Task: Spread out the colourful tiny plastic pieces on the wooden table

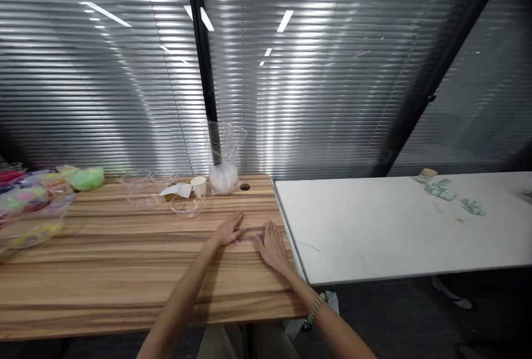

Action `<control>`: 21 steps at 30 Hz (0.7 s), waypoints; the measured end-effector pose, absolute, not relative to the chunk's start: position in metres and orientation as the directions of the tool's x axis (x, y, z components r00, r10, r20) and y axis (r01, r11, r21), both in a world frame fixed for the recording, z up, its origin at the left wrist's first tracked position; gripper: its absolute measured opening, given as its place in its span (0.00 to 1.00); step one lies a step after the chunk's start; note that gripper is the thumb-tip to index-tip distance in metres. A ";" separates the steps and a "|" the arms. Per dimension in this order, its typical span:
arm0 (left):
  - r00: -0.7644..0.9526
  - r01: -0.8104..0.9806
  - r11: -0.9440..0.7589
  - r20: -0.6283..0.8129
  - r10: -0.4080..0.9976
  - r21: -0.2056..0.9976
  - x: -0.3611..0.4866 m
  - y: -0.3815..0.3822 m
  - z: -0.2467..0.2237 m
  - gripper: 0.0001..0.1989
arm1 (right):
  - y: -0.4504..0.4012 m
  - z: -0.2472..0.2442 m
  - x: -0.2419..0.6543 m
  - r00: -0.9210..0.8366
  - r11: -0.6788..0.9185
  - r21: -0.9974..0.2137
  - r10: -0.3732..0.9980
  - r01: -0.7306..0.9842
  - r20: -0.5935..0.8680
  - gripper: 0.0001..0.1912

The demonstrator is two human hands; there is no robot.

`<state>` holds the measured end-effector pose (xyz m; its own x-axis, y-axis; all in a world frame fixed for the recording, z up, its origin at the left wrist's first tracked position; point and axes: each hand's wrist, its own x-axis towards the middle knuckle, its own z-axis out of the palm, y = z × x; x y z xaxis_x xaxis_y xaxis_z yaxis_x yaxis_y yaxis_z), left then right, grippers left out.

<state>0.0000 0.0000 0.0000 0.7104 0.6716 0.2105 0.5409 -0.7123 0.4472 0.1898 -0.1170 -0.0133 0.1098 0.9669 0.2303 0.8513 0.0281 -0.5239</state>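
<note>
Both hands lie flat, palms down, on the wooden counter [124,270] near its right edge, holding nothing, fingers stretched out and slightly spread. The left hand [229,230] points far and a little to the right, its forearm running back toward the near left; the right hand [272,245] sits just beside it, fingers pointing far, its forearm coming in from the near right with a beaded bracelet [316,309] on the wrist. The fingertips of the two hands are close together but whether they touch cannot be told. Something small and glinting lies on the wood between them, too small to make out. Farther back on the counter, the nearest things are a clear shallow bowl [187,204], a small paper cup [198,185] and a clear plastic bag [223,159] with white material in its bottom, standing just beside a round hole [245,186] in the wood. More clear bowls [143,187] sit to the left of these, and at the far left are tubs of coloured clay [29,204], including a green lump [86,178]. To the right, a white counter [394,226] butts against the wooden one, carrying a few small pale-green packets [441,193] at its far right.
</note>
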 end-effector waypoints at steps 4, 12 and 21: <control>0.765 0.463 -0.743 0.205 0.611 0.484 0.020 -0.013 -0.002 0.28 | -0.106 -0.009 0.190 0.075 0.072 -0.552 0.968 0.831 0.240 0.41; 0.766 0.384 -0.717 0.232 0.599 0.582 0.051 -0.055 -0.005 0.28 | -0.102 -0.008 0.189 0.019 0.197 -0.681 0.955 0.705 0.295 0.38; 0.548 0.430 -0.535 0.260 0.795 0.727 0.037 -0.052 -0.002 0.30 | -0.092 -0.012 0.205 0.193 0.213 -0.872 0.926 0.440 0.324 0.40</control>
<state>0.0368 -0.0523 -0.0019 0.5483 0.7947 0.2603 0.4302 -0.5350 0.7271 0.2046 -0.0918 -0.0123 0.1933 0.9261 0.3240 0.4397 0.2135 -0.8724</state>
